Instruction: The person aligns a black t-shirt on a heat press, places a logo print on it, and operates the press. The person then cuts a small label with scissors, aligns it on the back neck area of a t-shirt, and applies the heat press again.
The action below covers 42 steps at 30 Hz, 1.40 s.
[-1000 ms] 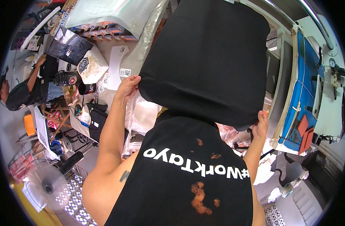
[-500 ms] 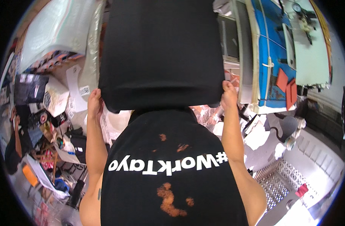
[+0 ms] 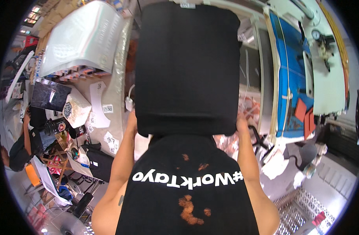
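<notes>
A black cloth (image 3: 187, 66), lying flat and squared, fills the upper middle of the view. My left hand (image 3: 132, 120) is at its lower left edge, fingers curled round behind it and partly hidden. At the lower right edge my right hand (image 3: 241, 122) grips in the same way, with most of its fingertips out of sight. What lies beneath the cloth is hidden. Below it is my black sleeveless top (image 3: 187, 211) with white lettering and orange-brown blotches.
At left stand a cluttered table (image 3: 117, 90), a plastic-covered rack (image 3: 81, 35) and paper cut-outs (image 3: 97, 102). A co-worker (image 3: 18, 150) is at far left. To the right are a machine with a blue bed (image 3: 283, 58), orange pads (image 3: 305, 121) and a pressure gauge (image 3: 316, 35).
The cloth, seen at a slant one second ago, is now square to me. My hands have moved further behind its side edges. My view has turned and shifted.
</notes>
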Each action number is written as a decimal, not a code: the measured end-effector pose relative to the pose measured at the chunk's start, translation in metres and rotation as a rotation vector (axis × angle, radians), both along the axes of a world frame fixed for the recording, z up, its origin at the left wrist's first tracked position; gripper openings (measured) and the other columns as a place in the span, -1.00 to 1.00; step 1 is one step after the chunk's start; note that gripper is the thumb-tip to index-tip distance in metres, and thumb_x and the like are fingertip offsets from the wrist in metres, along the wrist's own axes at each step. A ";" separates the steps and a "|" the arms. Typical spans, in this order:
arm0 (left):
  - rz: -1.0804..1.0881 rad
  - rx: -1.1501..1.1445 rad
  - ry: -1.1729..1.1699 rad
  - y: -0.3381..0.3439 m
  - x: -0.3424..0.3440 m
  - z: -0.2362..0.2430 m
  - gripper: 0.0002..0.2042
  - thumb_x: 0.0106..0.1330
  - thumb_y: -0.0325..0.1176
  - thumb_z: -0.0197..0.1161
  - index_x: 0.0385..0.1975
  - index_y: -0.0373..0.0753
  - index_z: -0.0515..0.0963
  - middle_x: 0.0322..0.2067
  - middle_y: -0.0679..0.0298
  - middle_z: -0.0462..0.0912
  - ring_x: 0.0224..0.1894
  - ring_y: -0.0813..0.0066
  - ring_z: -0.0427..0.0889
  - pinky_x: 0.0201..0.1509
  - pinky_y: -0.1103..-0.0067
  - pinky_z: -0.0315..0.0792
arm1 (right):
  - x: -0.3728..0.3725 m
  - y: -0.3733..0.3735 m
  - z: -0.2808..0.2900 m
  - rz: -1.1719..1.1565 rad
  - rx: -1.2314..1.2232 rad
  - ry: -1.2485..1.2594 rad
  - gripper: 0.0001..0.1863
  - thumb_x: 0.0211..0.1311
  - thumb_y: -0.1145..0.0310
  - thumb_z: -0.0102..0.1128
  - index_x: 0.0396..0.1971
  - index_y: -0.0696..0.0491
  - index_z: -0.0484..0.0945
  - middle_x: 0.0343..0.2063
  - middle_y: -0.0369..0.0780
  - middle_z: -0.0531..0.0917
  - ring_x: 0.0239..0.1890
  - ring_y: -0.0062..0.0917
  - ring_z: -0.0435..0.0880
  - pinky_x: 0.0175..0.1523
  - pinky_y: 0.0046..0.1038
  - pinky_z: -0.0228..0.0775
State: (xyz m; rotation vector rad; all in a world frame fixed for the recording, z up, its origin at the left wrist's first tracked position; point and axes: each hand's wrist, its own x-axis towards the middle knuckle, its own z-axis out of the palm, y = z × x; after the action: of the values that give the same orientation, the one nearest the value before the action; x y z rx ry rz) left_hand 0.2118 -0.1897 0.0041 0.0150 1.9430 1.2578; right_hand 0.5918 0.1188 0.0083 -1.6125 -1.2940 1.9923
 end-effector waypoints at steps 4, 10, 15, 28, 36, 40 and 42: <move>-0.011 0.390 -0.417 0.016 -0.038 -0.015 -0.44 0.48 0.02 0.02 0.20 -0.39 0.44 0.10 0.14 0.59 0.09 0.34 0.58 0.14 0.43 0.47 | -0.038 0.046 0.010 0.128 -0.266 0.022 -0.32 0.52 -0.14 -0.27 0.26 0.15 0.40 0.14 -0.11 0.57 0.15 -0.37 0.56 0.24 -0.34 0.39; -0.049 0.652 -0.675 0.140 -0.147 0.036 -0.26 0.42 0.28 -0.07 0.22 -0.36 0.42 0.13 0.06 0.57 0.16 0.21 0.56 0.21 0.35 0.45 | -0.158 0.157 0.047 -0.013 -0.225 0.526 -0.21 0.37 -0.24 -0.01 0.32 0.12 0.33 0.26 -0.15 0.47 0.26 -0.28 0.45 0.34 -0.21 0.28; 0.012 0.565 -0.336 0.239 -0.205 0.042 -0.23 0.38 0.30 -0.01 0.20 -0.37 0.44 0.13 0.07 0.57 0.13 0.20 0.57 0.19 0.35 0.47 | -0.216 0.230 0.034 -0.156 -0.128 0.514 -0.26 0.28 -0.15 0.20 0.23 0.16 0.43 0.13 -0.15 0.59 0.13 -0.28 0.58 0.24 -0.26 0.39; 0.417 0.636 -0.233 0.246 -0.315 -0.025 -0.67 0.30 -0.34 0.30 -0.01 -0.38 0.57 -0.05 0.12 0.66 -0.02 0.21 0.65 0.19 0.37 0.49 | -0.195 0.325 -0.043 -0.349 0.248 0.222 -0.46 0.23 0.30 0.32 0.18 0.19 0.49 0.09 -0.21 0.61 0.12 -0.40 0.56 0.29 -0.42 0.28; 0.370 0.870 -0.389 0.254 -0.316 -0.032 -0.72 0.41 -0.38 0.15 -0.03 -0.46 0.56 -0.06 0.02 0.67 -0.03 0.14 0.66 0.17 0.31 0.52 | -0.186 0.340 -0.025 -0.330 -0.139 0.325 -0.54 0.45 0.19 0.05 0.13 0.24 0.49 0.04 -0.09 0.65 0.05 -0.25 0.63 0.26 -0.26 0.39; 0.439 0.812 -0.324 0.244 -0.315 -0.042 -0.71 0.42 -0.37 0.13 -0.03 -0.47 0.56 -0.06 0.02 0.67 -0.04 0.14 0.67 0.16 0.31 0.53 | -0.206 0.328 -0.019 -0.307 -0.100 0.369 -0.55 0.41 0.21 0.14 0.09 0.27 0.52 0.01 -0.09 0.66 0.01 -0.29 0.65 0.21 -0.31 0.42; 0.401 0.867 -0.361 0.254 -0.310 -0.031 -0.74 0.39 -0.39 0.19 -0.06 -0.45 0.58 -0.08 0.03 0.68 -0.07 0.16 0.68 0.13 0.31 0.53 | -0.189 0.331 -0.015 -0.334 -0.075 0.381 -0.56 0.38 0.24 0.18 0.07 0.29 0.53 -0.01 -0.09 0.66 -0.01 -0.31 0.65 0.19 -0.34 0.43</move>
State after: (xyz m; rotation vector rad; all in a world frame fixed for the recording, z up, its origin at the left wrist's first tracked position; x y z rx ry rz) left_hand -0.0982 0.0647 -0.0270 -0.1570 1.0078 2.1174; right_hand 0.4033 0.4500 -0.0072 -1.2899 -0.7652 2.0211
